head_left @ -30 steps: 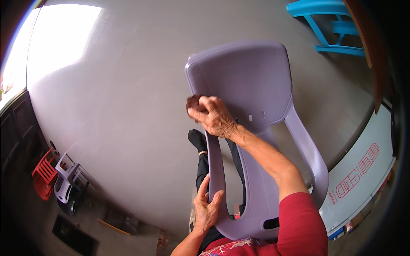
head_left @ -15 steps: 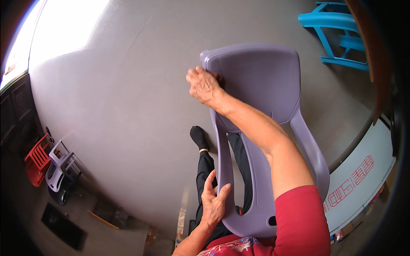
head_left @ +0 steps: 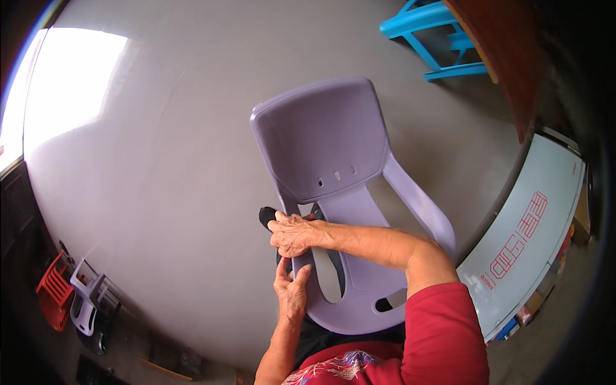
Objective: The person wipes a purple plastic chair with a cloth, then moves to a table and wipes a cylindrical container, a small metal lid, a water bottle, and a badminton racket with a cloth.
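purple plastic chair (head_left: 359, 215): close in front of me, backrest (head_left: 324, 141) pointing away and slightly left, long axis running outward from me the same way; my left hand (head_left: 292, 298): thumb and fingers clasped about the chair's left rail (head_left: 312, 282); my right hand (head_left: 294, 235): bent over that same rail just beyond, palm hidden, so i cannot tell whether it is clenched or holds anything; white panel (head_left: 555, 173), to my right: red outlined characters (head_left: 530, 215), smaller red print; blue stool (head_left: 417, 20), ahead right; red chair (head_left: 54, 292) and lilac chair (head_left: 83, 314), far left

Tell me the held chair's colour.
The chair is muted purple, best seen in the head view.
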The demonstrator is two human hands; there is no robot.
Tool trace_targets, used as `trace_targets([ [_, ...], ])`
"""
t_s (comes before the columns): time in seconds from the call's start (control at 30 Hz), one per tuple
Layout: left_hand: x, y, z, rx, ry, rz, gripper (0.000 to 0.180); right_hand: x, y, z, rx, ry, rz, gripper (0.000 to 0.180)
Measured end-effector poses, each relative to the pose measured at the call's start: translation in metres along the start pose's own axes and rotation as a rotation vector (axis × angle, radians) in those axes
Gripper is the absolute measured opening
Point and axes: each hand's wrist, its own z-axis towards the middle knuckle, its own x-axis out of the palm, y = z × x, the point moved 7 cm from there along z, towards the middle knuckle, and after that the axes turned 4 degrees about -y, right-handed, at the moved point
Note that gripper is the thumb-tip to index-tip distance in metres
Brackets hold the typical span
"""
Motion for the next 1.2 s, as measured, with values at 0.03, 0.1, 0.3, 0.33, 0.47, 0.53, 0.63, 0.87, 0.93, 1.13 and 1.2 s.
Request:
trace_targets([
  [0.03, -0.002, -0.001, 0.000, 0.019, -0.017, 0.018, 0.062, -0.006, 0.001, -0.012, 0.013, -0.046, 0.130, 0.020],
  [0.1, -0.004, -0.001, 0.003, 0.048, -0.051, 0.051, 0.061, -0.020, 0.001, -0.045, 0.035, -0.148, 0.394, 0.019],
  [0.3, -0.007, -0.004, 0.002, 0.058, -0.025, 0.136, 0.047, -0.108, -0.082, -0.271, 0.452, -0.994, 0.159, 0.010],
  [0.33, -0.008, -0.003, 0.004, 0.074, -0.013, 0.146, 0.047, -0.103, -0.108, -0.323, 0.688, -1.161, 0.141, 0.012],
  [0.47, -0.009, -0.001, 0.008, 0.105, -0.016, 0.224, 0.047, 0.007, -0.142, -0.380, 0.981, -0.882, 1.360, 0.032],
  [0.53, -0.009, -0.003, 0.008, 0.116, -0.027, 0.288, 0.048, 0.030, -0.124, -0.361, 0.792, -0.937, 1.747, 0.041],
  [0.63, -0.019, -0.005, 0.012, 0.118, -0.022, 0.432, 0.051, 0.034, -0.127, -0.360, 0.705, -1.094, 1.604, 0.041],
  [0.87, 0.055, -0.066, -0.059, 0.729, 0.127, 1.171, 0.067, -0.006, -0.050, -0.323, 0.765, -1.087, 1.085, 0.036],
  [0.93, 0.097, -0.045, -0.092, 0.405, 0.472, 0.783, 0.078, -0.013, -0.027, -0.305, 0.831, -1.118, 1.002, 0.033],
  [1.13, 0.119, -0.015, -0.152, 0.425, 0.611, 1.131, 0.105, -0.010, 0.030, -0.253, 0.776, -1.290, 1.120, 0.040],
  [1.2, 0.099, -0.012, -0.142, 0.310, 0.634, 1.085, 0.111, 0.001, 0.037, -0.240, 0.686, -1.363, 1.133, 0.044],
])
